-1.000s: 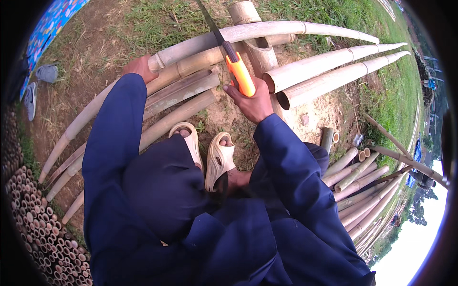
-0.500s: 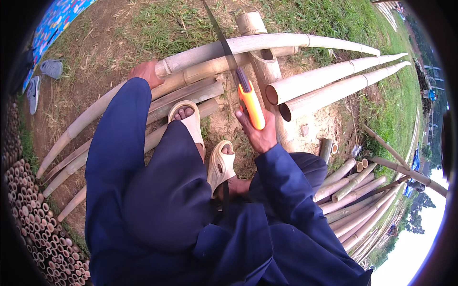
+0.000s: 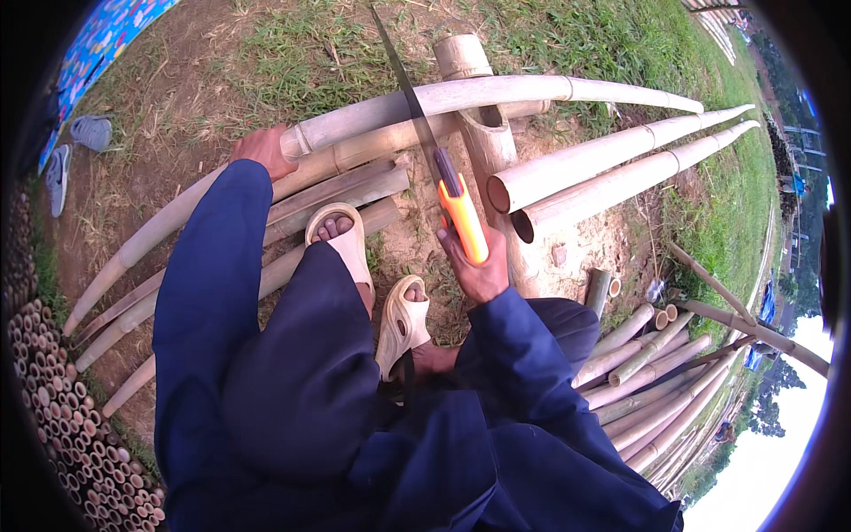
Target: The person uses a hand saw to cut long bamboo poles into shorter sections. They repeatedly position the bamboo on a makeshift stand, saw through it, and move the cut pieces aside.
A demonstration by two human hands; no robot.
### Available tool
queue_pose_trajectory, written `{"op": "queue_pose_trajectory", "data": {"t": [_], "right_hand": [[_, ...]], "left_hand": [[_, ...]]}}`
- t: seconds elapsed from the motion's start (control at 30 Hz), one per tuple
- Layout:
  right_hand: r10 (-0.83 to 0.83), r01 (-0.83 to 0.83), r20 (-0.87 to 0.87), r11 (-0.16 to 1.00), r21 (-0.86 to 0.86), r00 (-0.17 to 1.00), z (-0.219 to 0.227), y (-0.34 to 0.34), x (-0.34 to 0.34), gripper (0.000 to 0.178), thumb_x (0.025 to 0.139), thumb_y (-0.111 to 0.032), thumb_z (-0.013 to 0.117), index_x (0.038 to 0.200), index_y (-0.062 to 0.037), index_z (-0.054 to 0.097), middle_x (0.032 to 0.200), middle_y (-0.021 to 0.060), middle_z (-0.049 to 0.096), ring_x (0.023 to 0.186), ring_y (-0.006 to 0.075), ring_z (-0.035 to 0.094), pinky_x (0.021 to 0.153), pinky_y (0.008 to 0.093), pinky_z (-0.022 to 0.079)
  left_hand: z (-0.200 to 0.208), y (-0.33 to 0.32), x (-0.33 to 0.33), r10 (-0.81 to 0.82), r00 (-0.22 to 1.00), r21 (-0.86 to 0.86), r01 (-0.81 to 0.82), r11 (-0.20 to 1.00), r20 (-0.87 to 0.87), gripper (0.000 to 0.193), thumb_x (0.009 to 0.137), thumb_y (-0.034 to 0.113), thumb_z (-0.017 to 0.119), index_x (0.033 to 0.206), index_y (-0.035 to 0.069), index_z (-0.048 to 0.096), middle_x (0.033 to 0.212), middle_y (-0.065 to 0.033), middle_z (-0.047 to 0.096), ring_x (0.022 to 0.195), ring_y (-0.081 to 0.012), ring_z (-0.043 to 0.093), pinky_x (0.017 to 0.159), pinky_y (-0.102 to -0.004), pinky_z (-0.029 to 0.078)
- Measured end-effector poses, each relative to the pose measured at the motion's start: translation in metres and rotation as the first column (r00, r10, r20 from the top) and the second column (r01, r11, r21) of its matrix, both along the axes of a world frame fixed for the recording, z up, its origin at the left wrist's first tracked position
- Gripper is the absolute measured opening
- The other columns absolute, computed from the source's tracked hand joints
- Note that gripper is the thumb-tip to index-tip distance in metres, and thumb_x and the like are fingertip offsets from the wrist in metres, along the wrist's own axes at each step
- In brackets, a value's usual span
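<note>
A pale bamboo pole (image 3: 505, 89) lies across a thick bamboo support (image 3: 487, 146), with another bamboo pole (image 3: 355, 147) right beside it on the near side. My left hand (image 3: 263, 152) is closed at the upper pole's left end; some of its fingers are hidden. My right hand (image 3: 484, 269) grips the orange handle of a hand saw (image 3: 462, 215). The saw's long thin blade crosses the upper pole left of the support and points away from me. How deep the blade sits in the bamboo I cannot tell.
Split and whole bamboo lengths (image 3: 377, 183) lie by my sandalled feet. Two hollow poles (image 3: 612, 156) extend to the right. Cut bamboo (image 3: 656, 363) is piled at lower right, and stacked bamboo ends (image 3: 66, 399) fill the lower left. Grey shoes (image 3: 58, 180) stand at far left.
The saw has drawn slightly back toward me, its blade still across the pole. My left hand stays at the pole's end. The whole view has shifted a little.
</note>
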State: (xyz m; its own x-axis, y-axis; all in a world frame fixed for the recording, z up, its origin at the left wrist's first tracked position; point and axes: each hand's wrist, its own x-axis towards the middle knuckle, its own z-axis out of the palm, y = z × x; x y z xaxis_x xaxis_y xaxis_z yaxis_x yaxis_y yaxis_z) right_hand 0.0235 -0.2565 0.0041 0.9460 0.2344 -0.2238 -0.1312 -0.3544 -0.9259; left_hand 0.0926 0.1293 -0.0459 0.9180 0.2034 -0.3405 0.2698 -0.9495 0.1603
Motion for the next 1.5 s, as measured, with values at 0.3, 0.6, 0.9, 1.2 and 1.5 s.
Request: {"op": "queue_pose_trajectory", "data": {"t": [0.3,0.6,0.9,1.2,1.5], "right_hand": [[0.013,-0.015,-0.022,0.997,-0.073,1.000,0.019,0.001,0.023,0.023,0.092,-0.013,0.076,0.082,0.0039,0.064,0.065,0.0070,0.060,0.058,0.0105,0.050,0.054,0.0332,0.043],[0.023,-0.030,0.060,0.991,0.133,0.998,-0.022,0.013,0.029,0.021,0.090,-0.013,0.080,0.101,0.0010,0.069,0.072,-0.0048,0.055,0.066,0.0060,0.050,0.061,0.0256,0.045],[0.016,-0.029,-0.109,0.992,-0.120,0.994,0.033,-0.027,-0.039,0.015,0.092,-0.010,0.076,0.093,0.0027,0.067,0.069,0.0070,0.061,0.061,0.0107,0.054,0.058,0.0306,0.046],[0.037,-0.033,0.071,0.998,-0.061,0.997,0.014,0.016,0.035,0.030,0.093,-0.016,0.074,0.074,0.0029,0.061,0.056,0.0046,0.053,0.053,0.0096,0.046,0.050,0.0334,0.040],[0.012,-0.012,-0.016,1.000,-0.015,1.000,0.050,-0.070,-0.086,0.018,0.092,-0.005,0.072,0.107,0.0038,0.071,0.071,0.0055,0.064,0.065,0.0089,0.059,0.063,0.0296,0.050]], "left_hand": [[-0.001,-0.015,0.001,0.016,0.999,0.033,-0.014,0.999,-0.034,0.058,0.072,0.035,0.082,0.122,0.010,0.067,0.104,-0.0237,0.074,0.104,-0.0418,0.071,0.096,-0.0514,0.054],[0.000,-0.007,-0.001,0.014,1.000,0.039,-0.014,0.999,-0.003,0.057,0.071,0.034,0.083,0.120,0.011,0.066,0.104,-0.0215,0.075,0.104,-0.0399,0.071,0.096,-0.0511,0.054],[-0.005,0.001,-0.009,0.011,1.000,0.014,-0.011,1.000,0.003,0.060,0.071,0.033,0.082,0.124,0.010,0.066,0.104,-0.0227,0.075,0.103,-0.0392,0.072,0.096,-0.0502,0.054],[0.006,-0.015,0.007,0.005,0.996,0.040,-0.001,0.999,-0.092,0.065,0.072,0.035,0.082,0.129,0.009,0.064,0.109,-0.0221,0.074,0.108,-0.0390,0.070,0.100,-0.0509,0.052],[0.000,-0.011,-0.004,0.057,0.998,0.078,-0.053,0.996,-0.040,0.064,0.072,0.035,0.082,0.131,0.014,0.064,0.109,-0.0207,0.075,0.107,-0.0380,0.071,0.099,-0.0499,0.053]]}}
